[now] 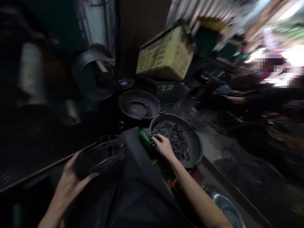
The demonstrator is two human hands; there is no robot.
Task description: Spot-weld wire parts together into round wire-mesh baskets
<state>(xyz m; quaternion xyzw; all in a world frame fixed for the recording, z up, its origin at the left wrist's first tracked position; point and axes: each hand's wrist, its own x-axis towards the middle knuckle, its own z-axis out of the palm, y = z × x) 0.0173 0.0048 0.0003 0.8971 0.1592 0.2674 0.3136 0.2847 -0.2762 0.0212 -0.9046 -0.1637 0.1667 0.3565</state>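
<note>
Your left hand [67,182], lower left, is closed round a dark wire-rimmed piece [99,160]. Your right hand [163,145], centre frame, fingers spread loosely, rests in the pan [196,148] of small dark metal parts [172,136]. Risk: sharp parts snagging fingers; dim light.

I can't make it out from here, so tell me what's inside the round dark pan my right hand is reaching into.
The pan holds a heap of small dark metal pieces, too blurred to identify. The right hand covers the near edge of the heap, and the pan's bottom beneath is hidden.
</note>
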